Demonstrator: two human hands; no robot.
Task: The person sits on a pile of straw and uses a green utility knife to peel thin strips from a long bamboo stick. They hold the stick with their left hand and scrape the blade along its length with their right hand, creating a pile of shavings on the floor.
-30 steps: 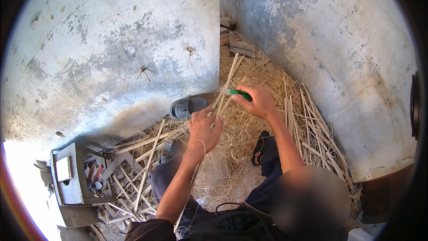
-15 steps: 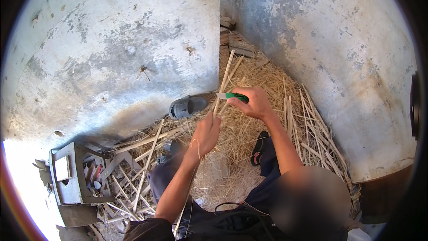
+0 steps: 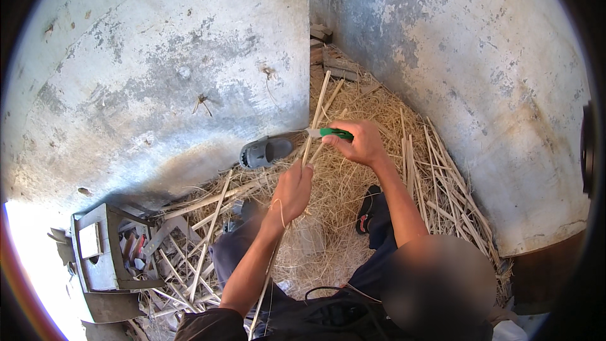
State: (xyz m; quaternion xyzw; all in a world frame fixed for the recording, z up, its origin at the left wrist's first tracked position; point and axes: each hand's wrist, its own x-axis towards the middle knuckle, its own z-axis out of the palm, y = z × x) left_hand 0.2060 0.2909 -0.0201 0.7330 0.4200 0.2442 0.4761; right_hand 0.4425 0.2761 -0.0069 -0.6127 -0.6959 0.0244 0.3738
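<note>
Two hands meet near the middle of the head view, both closed on things. The left hand [image 3: 293,188], just below the centre of the frame, is wrapped tight around a long pale reed strip [image 3: 314,127] that rises steeply from the fist toward the upper middle of the picture; a thinner strand hangs down from the same fist along the forearm toward the lower edge. The right hand [image 3: 360,142], slightly right of centre and a little higher, is clenched on a green-handled knife [image 3: 333,133] whose handle points left, its short blade end touching the strip just above the left fist. The two hands are near each other but apart.

Below and around them a bed of dry straw [image 3: 353,183] fills the middle and right of the frame, with many split pale sticks [image 3: 442,177] lying loose along the right, against the foot of a stained concrete wall [image 3: 480,76]. A second grey wall [image 3: 158,76] takes up the upper left, and the two meet in a corner at the upper middle, where some bricks or blocks are piled. A grey sandal [image 3: 266,150] lies at the foot of the left wall, just left of the strip. In the lower left sits a grey open toolbox [image 3: 101,259] with tools inside, more pale sticks spread beside it. The person's dark-trousered legs reach into the straw, a dark sandal [image 3: 367,209] on the foot right of centre.
</note>
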